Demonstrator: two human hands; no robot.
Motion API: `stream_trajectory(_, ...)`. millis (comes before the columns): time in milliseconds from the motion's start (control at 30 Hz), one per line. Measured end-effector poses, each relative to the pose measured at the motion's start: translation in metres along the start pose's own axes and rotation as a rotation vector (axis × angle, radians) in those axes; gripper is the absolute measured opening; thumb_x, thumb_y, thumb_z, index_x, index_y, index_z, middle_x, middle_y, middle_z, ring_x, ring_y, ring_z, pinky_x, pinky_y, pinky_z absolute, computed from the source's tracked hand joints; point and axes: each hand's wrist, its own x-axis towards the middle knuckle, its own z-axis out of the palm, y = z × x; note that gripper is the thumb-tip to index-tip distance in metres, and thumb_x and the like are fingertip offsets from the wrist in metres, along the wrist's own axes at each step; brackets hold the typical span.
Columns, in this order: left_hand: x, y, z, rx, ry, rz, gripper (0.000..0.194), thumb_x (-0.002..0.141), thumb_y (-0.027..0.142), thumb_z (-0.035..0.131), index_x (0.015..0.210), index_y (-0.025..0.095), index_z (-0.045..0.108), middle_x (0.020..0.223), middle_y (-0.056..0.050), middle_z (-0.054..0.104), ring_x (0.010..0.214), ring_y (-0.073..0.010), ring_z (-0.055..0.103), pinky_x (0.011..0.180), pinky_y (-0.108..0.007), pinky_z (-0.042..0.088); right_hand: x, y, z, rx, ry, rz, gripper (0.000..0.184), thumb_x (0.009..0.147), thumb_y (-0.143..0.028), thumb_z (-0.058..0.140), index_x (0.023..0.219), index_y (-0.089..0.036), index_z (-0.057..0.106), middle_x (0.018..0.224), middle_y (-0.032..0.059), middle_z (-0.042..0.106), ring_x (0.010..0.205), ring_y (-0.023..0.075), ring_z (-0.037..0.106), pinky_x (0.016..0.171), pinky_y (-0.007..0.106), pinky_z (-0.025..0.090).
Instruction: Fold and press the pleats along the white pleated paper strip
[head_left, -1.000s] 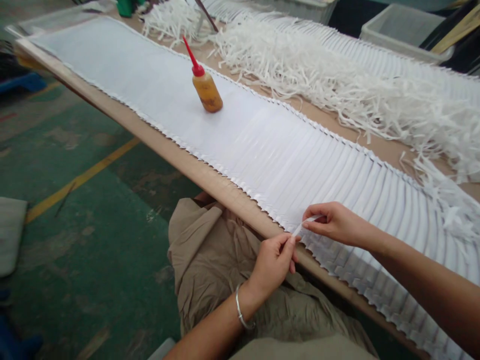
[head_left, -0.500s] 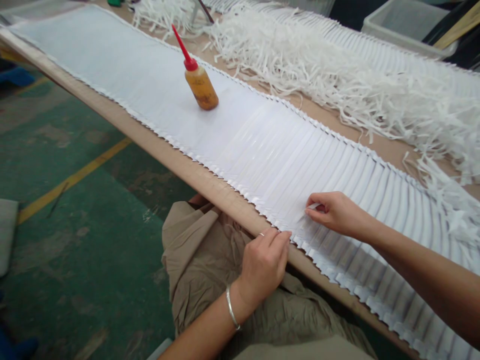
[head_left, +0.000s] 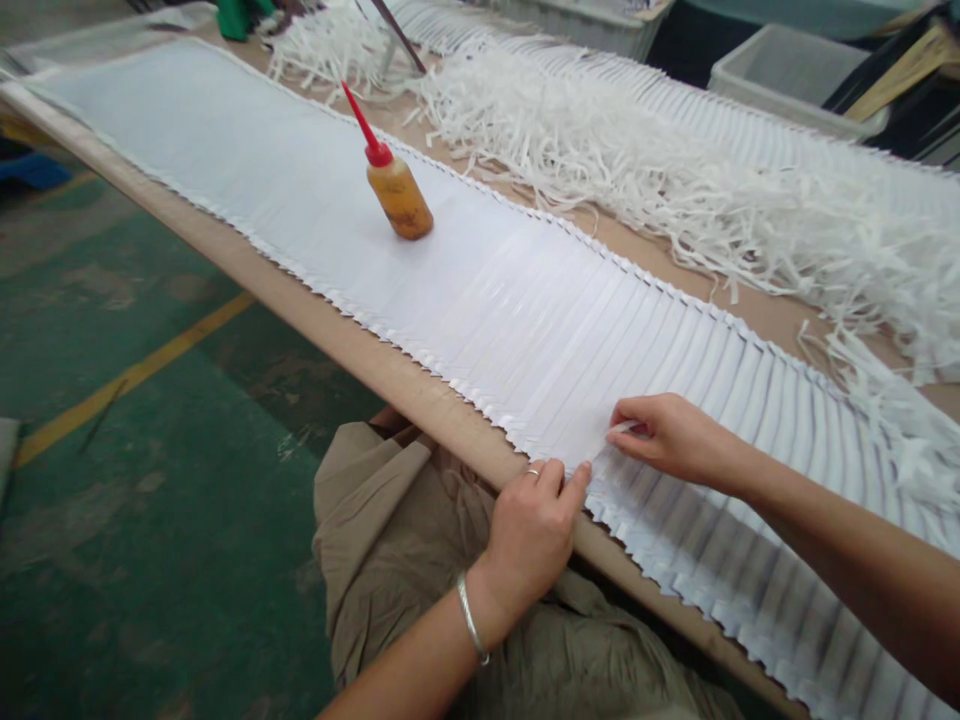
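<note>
A long white sheet (head_left: pixel 247 150) lies along the table, its right part covered with crosswise white strips (head_left: pixel 720 380). My right hand (head_left: pixel 664 435) hovers low over these rows, thumb and forefinger pinched on a thin white strip (head_left: pixel 626 427) that runs down toward the near edge. There my left hand (head_left: pixel 536 520) has its fingers bent at the sheet's edge, the forefinger pressing where the strip ends; its thumb is hidden. Further up, a squeeze bottle (head_left: pixel 400 198) with a red pointed nozzle and amber liquid stands on the sheet, beside shiny wet-looking lines.
Behind the sheet is a heap of loose white strips (head_left: pixel 600 150) on the brown tabletop (head_left: pixel 420 385). Another ribbed white piece (head_left: pixel 697 100) lies beyond it. A pale plastic bin (head_left: pixel 787 80) is at the back right. Green floor with a yellow line (head_left: pixel 135 375) shows to the left.
My left forefinger has straightened a little along the edge, toward the strip. My right hand keeps its pinch, and the strip shows more clearly. The whole view has shifted slightly.
</note>
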Motion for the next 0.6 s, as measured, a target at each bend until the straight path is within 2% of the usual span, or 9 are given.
stream_trajectory(133, 0.0, 0.001, 0.002, 0.011, 0.0, -0.011, 0.037, 0.097, 0.014, 0.05, 0.134, 0.018, 0.057, 0.092, -0.006, 0.057, 0.078, -0.0218, 0.057, 0.07, -0.037, 0.052, 0.007, 0.02, -0.031, 0.08, 0.011, 0.036, 0.018, 0.085, -0.037, 0.06, 0.081, -0.022, 0.069, 0.072, 0.0013, 0.071, 0.067, 0.017, 0.065, 0.063, 0.026, 0.045)
stream_trajectory(300, -0.001, 0.003, 0.004, 0.019, 0.044, -0.015, 0.038, 0.096, 0.012, 0.05, 0.133, 0.019, 0.057, 0.09, -0.006, 0.056, 0.079, -0.0218, 0.057, 0.068, -0.035, 0.051, 0.023, 0.049, -0.066, -0.119, 0.084, -0.037, 0.013, 0.084, -0.032, 0.061, 0.083, -0.022, 0.069, 0.08, 0.0029, 0.073, 0.073, 0.018, 0.066, 0.069, 0.028, 0.046)
stream_trajectory(433, -0.001, 0.003, 0.004, 0.014, 0.069, -0.018, 0.038, 0.095, 0.011, 0.05, 0.131, 0.019, 0.058, 0.089, -0.005, 0.057, 0.079, -0.0214, 0.057, 0.067, -0.034, 0.051, 0.036, 0.06, -0.074, -0.238, 0.107, -0.077, 0.015, 0.086, -0.032, 0.06, 0.082, -0.021, 0.069, 0.086, 0.0043, 0.074, 0.079, 0.019, 0.067, 0.074, 0.028, 0.046)
stream_trajectory(600, -0.001, 0.002, 0.006, -0.001, 0.069, -0.018, 0.039, 0.095, 0.01, 0.048, 0.132, 0.019, 0.058, 0.089, -0.005, 0.056, 0.079, -0.0214, 0.057, 0.069, -0.035, 0.051, 0.045, 0.064, -0.07, -0.263, 0.126, 0.032, 0.014, 0.086, -0.034, 0.063, 0.081, -0.022, 0.068, 0.081, 0.0033, 0.074, 0.078, 0.0197, 0.067, 0.071, 0.028, 0.045)
